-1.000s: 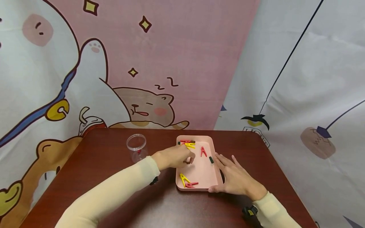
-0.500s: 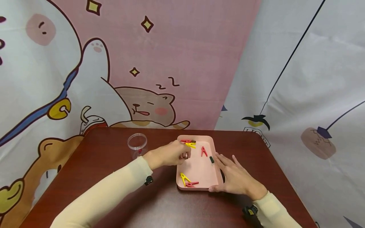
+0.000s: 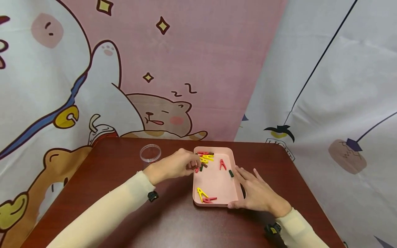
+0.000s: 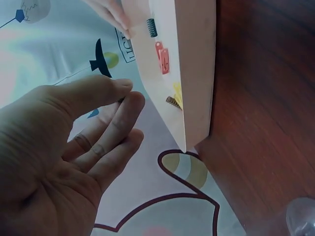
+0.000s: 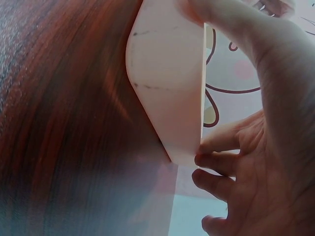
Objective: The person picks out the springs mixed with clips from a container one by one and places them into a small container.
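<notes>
My left hand (image 3: 178,165) is over the left edge of the pink tray (image 3: 214,184). Its thumb and index finger pinch what looks like a small brown spring (image 3: 193,165), mostly covered by the fingers. Red and yellow clips and small springs lie in the tray: a red clip (image 3: 222,164), a green spring (image 3: 231,173), a yellow clip (image 3: 201,194) and another red clip (image 3: 209,200). A brown spring (image 4: 173,102) shows in the left wrist view. My right hand (image 3: 258,193) rests with extended fingers along the tray's right side, thumb at its near corner.
A clear round jar (image 3: 150,153) stands left of the tray, partly behind my left forearm. The dark red wooden table (image 3: 173,220) carries both. A printed cloth (image 3: 211,69) hangs behind the table.
My left hand has lifted from the middle of the tray and moved left toward the jar, pinching the small brown piece. The right hand has stayed on the tray's edge.
</notes>
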